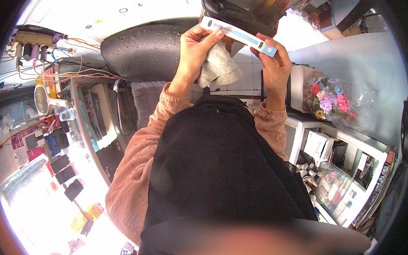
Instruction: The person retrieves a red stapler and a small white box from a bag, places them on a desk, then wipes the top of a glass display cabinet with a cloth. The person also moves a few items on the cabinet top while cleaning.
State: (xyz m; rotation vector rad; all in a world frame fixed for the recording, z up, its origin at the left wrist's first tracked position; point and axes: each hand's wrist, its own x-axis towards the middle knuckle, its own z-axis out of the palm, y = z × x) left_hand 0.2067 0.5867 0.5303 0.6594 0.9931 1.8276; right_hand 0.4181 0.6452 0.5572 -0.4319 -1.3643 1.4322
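Note:
Between my two raised hands is a long, narrow white and light-blue box (237, 35), tilted down toward the right. My left hand (197, 48) closes on its left end, the thumb lying along the front. Bunched in the same hand, below the box, hangs a greyish-white cloth (220, 68). My right hand (274, 62) grips the box's right end, with fingers at its blue tip. Both forearms come up in pinkish-brown sleeves.
A black padded seat (144, 49) stands behind my left hand, and a black bag (239, 14) lies beyond the box. Wrapped flowers (333, 100) sit right, above a white-framed glass case (341, 177). Cables (66, 71) and a glass counter (84, 137) are at left.

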